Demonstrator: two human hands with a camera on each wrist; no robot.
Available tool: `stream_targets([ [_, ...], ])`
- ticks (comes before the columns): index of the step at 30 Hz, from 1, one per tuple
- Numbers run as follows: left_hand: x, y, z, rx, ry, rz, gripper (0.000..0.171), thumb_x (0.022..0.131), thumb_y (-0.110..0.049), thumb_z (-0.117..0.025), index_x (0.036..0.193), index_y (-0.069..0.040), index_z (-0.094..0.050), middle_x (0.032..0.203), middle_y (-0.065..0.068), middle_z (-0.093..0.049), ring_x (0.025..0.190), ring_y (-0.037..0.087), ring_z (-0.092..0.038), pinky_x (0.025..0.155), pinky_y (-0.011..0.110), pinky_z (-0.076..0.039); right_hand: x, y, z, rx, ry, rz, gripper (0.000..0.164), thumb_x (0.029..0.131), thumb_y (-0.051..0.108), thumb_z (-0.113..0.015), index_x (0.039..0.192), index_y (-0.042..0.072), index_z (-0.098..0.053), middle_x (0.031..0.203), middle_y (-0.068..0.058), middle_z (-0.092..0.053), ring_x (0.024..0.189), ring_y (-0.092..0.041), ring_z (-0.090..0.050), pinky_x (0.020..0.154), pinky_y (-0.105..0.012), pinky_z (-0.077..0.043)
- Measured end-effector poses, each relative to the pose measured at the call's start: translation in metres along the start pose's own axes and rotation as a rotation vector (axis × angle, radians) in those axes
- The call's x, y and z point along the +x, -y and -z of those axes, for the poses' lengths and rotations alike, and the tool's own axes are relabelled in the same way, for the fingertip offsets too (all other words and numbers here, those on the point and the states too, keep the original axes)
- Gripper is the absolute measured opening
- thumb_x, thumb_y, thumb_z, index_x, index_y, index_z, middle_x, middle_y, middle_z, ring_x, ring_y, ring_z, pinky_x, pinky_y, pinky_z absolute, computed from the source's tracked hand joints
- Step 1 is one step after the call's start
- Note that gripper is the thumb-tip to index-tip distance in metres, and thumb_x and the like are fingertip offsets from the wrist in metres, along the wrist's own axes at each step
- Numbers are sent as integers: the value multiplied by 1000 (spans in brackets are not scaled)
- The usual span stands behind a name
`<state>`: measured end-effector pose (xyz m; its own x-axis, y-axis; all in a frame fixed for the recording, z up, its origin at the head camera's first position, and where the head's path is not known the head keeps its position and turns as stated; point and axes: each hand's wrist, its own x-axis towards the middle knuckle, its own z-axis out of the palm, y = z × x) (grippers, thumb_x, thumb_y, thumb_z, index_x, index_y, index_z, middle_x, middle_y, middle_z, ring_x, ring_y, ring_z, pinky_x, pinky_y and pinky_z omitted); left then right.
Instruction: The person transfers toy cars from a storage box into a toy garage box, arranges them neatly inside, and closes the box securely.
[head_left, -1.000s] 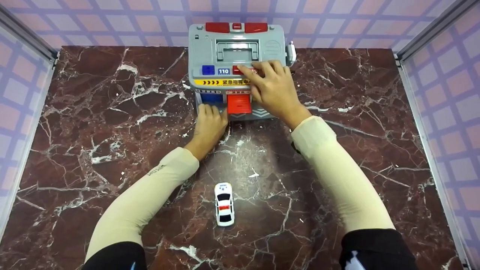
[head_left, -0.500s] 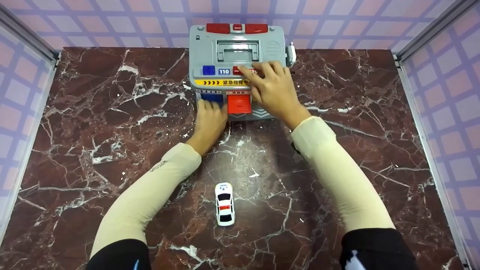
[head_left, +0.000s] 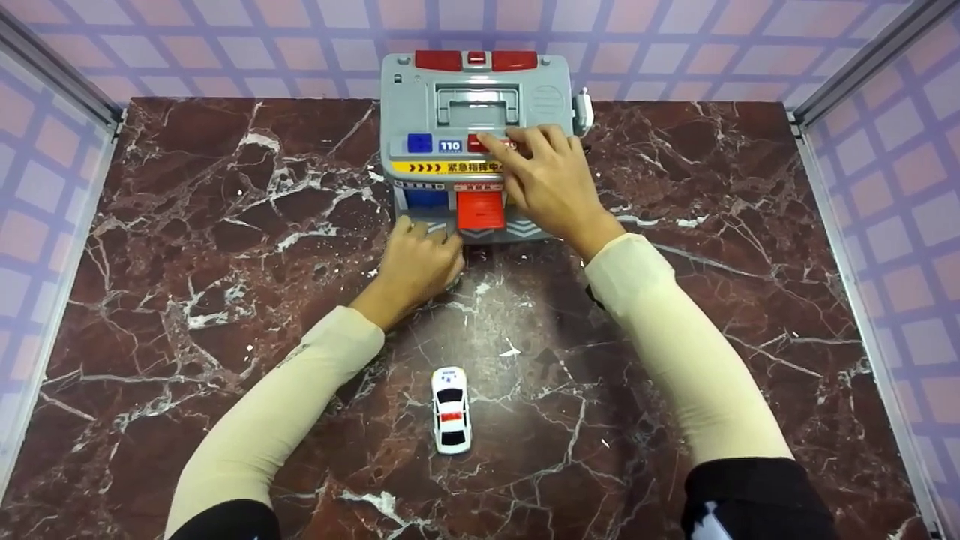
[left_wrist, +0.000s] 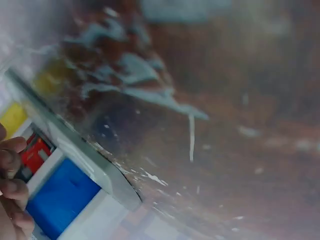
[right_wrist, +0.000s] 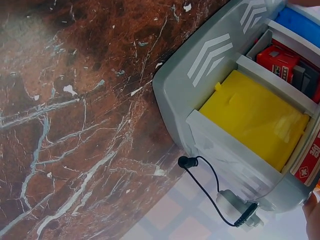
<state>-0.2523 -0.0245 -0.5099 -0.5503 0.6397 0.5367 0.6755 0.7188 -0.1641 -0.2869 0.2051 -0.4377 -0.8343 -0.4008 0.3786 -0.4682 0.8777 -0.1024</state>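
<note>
A grey toy rescue station (head_left: 412, 101) stands at the back, with a blue button and a red button (head_left: 475, 142) on its top. My right hand (head_left: 551, 176) lies over its right front part, index fingertip on the red button. The red door (head_left: 481, 210) tilts outward from the middle bay. Inside that bay is a red toy vehicle (right_wrist: 277, 61) with grey parts. A blue door (left_wrist: 64, 197) and a yellow door (right_wrist: 255, 117) cover the side bays. My left hand (head_left: 421, 259) is at the station's front left, fingers loosely bent; nothing held is visible, though its palm is hidden.
A white toy police car (head_left: 450, 409) with a red roof light sits on the dark red marbled table (head_left: 262, 300). A white toy handset (head_left: 583, 109) hangs on the station's right side, with a black cord (right_wrist: 212, 200). Checkered walls (head_left: 300, 45) border the table.
My left hand moved in toward the blue door, then drew back toward me. My right index finger has stayed on the red button. The red door and the police car look unchanged.
</note>
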Motion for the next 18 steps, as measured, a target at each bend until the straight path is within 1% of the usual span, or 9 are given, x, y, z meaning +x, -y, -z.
stream_targets([
  [2,0,3,3,-72,-109,41,20,82,-24,-71,73,-8,-65,67,7,-67,58,28,-56,63,42,-40,0,-1,0,0,-10,2,49,100,29,-41,148,35,-50,139,-10,-58,119,-36,-51,93,-50,-41],
  [5,4,7,9,-134,-266,120,20,81,-24,-71,75,-6,-65,72,8,-65,65,28,-52,65,43,-39,-1,-1,0,-5,-21,12,49,100,29,-40,148,34,-50,137,-10,-58,118,-35,-51,94,-50,-41],
  [7,10,9,13,-136,-331,181,26,83,-30,-72,88,-6,-65,86,11,-63,77,29,-52,71,44,-40,-1,-1,0,-8,-23,18,49,101,29,-40,148,33,-49,137,-10,-59,117,-35,-51,94,-50,-42],
  [8,14,9,15,-128,-345,213,34,84,-36,-73,98,-7,-63,96,13,-62,85,29,-52,75,44,-40,0,-1,0,-10,-22,20,49,101,29,-40,148,34,-49,137,-10,-59,117,-35,-51,94,-50,-42],
  [10,23,10,19,-80,-321,265,58,84,-50,-74,120,-10,-53,117,16,-55,101,31,-49,84,46,-41,0,-1,-1,-14,-19,21,48,101,30,-40,149,34,-48,137,-11,-58,117,-36,-51,94,-50,-42],
  [12,33,11,22,-16,-247,290,84,79,-63,-74,137,-17,-36,133,18,-44,116,32,-44,92,47,-40,0,-1,-1,-13,-14,15,48,101,30,-39,149,35,-48,137,-11,-58,118,-36,-52,94,-50,-42],
  [13,37,11,23,20,-201,290,93,76,-67,-74,141,-20,-27,140,19,-39,122,34,-41,96,48,-39,0,-1,-1,-13,-12,12,48,101,31,-39,149,35,-48,137,-11,-58,118,-36,-52,94,-50,-42],
  [15,44,11,23,89,-105,282,106,73,-70,-73,148,-25,-13,148,20,-30,130,36,-35,100,50,-37,0,-1,-1,-23,-11,11,48,102,30,-39,148,34,-48,137,-11,-59,118,-35,-52,94,-51,-42],
  [18,49,12,18,174,0,267,113,73,-69,-75,152,-31,-3,156,19,-24,137,38,-28,104,52,-33,0,1,-2,-33,-11,13,47,102,30,-39,148,32,-50,136,-11,-59,118,-35,-52,92,-50,-43],
])
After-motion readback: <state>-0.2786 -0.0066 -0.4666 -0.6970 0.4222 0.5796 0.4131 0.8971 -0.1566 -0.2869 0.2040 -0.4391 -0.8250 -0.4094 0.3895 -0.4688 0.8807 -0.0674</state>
